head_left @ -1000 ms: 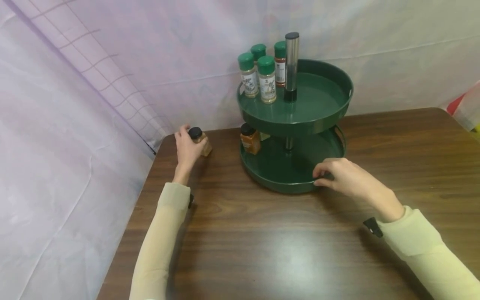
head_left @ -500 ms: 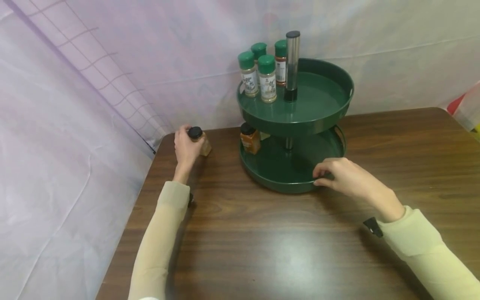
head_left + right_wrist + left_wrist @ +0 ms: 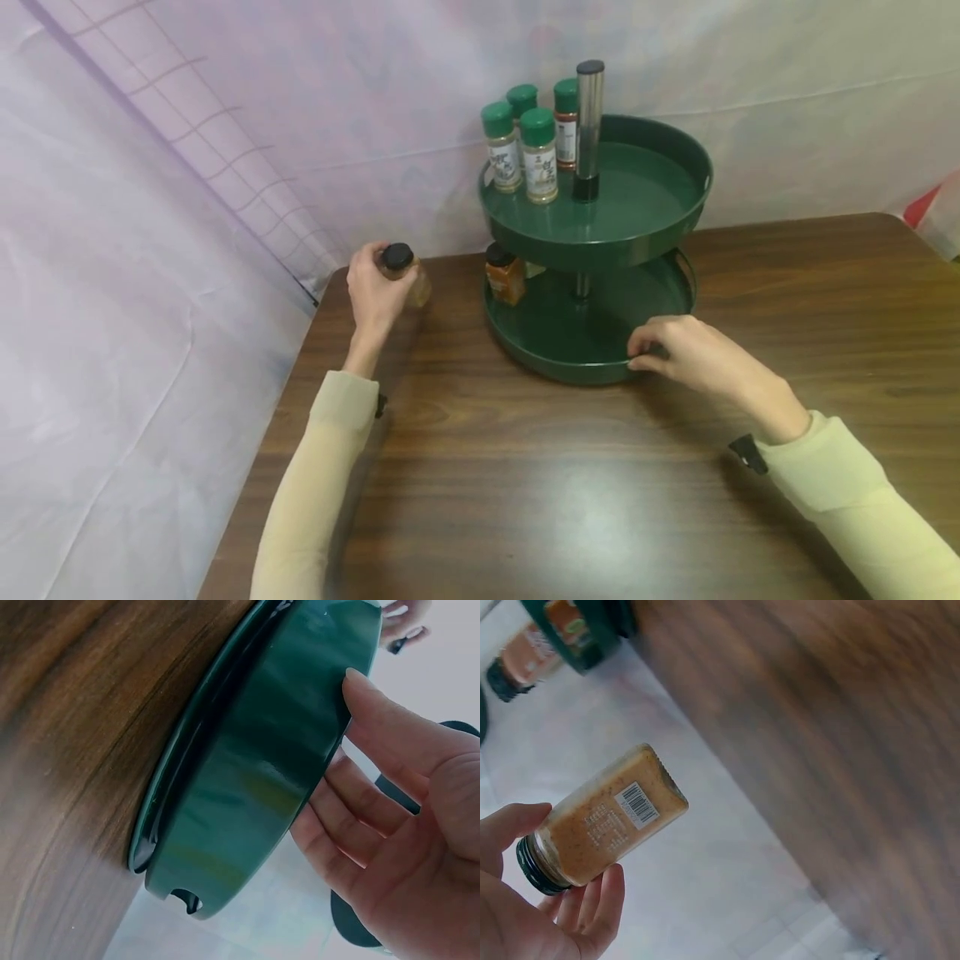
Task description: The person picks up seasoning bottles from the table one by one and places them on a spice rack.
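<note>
At the table's far left corner my left hand grips a spice jar near its black lid. Tan powder fills the square glass jar, and a barcode label shows in the left wrist view. It looks tilted and raised off the wood. My right hand pinches the front rim of a green two-tier rack's lower tray. In the right wrist view the thumb presses the outer wall while the fingers reach over the rim. An orange spice jar with a black lid stands on the lower tray's left side.
Several green-capped spice bottles stand on the left of the upper tray, beside the metal post. A pale thing sits partly hidden behind the orange jar. White sheeting hangs behind and left of the wooden table.
My left hand has raised the tan jar slightly and tilted it, with its base shifting a little up and right. My right hand stays at the lower tray's rim.
</note>
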A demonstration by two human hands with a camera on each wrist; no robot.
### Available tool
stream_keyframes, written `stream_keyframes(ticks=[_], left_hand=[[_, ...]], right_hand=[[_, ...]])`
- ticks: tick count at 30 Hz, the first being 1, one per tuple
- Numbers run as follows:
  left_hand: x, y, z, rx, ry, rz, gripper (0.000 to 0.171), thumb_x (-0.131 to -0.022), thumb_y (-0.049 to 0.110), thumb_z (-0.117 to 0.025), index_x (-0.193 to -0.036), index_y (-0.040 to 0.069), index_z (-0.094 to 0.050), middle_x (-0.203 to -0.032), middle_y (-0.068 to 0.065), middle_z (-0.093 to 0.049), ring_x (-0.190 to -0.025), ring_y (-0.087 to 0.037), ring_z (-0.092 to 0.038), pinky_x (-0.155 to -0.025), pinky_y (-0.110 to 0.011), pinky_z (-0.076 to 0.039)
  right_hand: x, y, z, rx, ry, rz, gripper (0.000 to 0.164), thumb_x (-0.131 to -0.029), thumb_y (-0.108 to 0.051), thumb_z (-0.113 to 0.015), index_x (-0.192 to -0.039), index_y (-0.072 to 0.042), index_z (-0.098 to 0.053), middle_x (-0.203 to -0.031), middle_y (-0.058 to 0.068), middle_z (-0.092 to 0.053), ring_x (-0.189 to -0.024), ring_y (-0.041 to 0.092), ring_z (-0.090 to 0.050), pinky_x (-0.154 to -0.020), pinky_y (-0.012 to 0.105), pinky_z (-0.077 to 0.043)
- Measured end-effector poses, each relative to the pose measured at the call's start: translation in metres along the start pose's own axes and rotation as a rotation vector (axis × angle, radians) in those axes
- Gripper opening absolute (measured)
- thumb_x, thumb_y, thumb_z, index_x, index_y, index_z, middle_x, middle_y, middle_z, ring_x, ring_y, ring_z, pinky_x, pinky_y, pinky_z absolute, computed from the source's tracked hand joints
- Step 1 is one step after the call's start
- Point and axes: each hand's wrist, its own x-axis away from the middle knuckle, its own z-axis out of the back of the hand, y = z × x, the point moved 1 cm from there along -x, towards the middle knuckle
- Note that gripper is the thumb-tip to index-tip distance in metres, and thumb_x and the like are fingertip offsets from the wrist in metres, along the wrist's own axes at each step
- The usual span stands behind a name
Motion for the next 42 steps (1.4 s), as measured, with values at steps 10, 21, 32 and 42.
stream_keyframes(ticks=[10,21,32,42], left_hand=[[0.012,0.036,0.001,0.143,0.006,-0.113,0.053,-0.079,0.008,-0.085,-0.124,-0.006,-0.062,-0.115,-0.024,-0.061,-0.091,-0.035,-0.066,-0.078,-0.038,-0.058],[0.021,0.064,-0.010,0.233,-0.011,-0.204,0.049,-0.076,0.008,-0.086,-0.117,-0.006,-0.064,-0.105,-0.022,-0.065,-0.081,-0.033,-0.068,-0.071,-0.041,-0.059],[0.028,0.080,-0.021,0.237,-0.092,-0.203,0.050,-0.078,0.012,-0.086,-0.120,-0.004,-0.064,-0.107,-0.020,-0.064,-0.080,-0.032,-0.068,-0.073,-0.038,-0.058],[0.033,0.087,-0.037,0.264,-0.158,-0.214,0.049,-0.077,0.010,-0.085,-0.119,-0.004,-0.064,-0.105,-0.019,-0.067,-0.085,-0.028,-0.068,-0.073,-0.039,-0.059]], right_hand=[[0.002,-0.001,-0.004,0.007,0.023,0.014,0.011,-0.085,-0.014,-0.082,-0.084,-0.018,-0.072,-0.080,-0.011,-0.062,-0.076,0.008,-0.058,-0.070,0.035,-0.053],[-0.001,-0.004,-0.012,0.010,0.017,0.002,0.008,-0.089,-0.022,-0.079,-0.084,-0.020,-0.073,-0.080,-0.012,-0.063,-0.074,0.007,-0.057,-0.067,0.033,-0.052],[-0.004,-0.010,-0.019,0.013,0.038,0.015,0.009,-0.090,-0.024,-0.077,-0.085,-0.019,-0.073,-0.079,-0.011,-0.063,-0.071,0.005,-0.058,-0.064,0.032,-0.052],[-0.005,-0.013,-0.025,0.031,0.048,0.009,0.013,-0.092,-0.029,-0.076,-0.083,-0.019,-0.073,-0.076,-0.012,-0.063,-0.068,0.005,-0.056,-0.062,0.033,-0.052]])
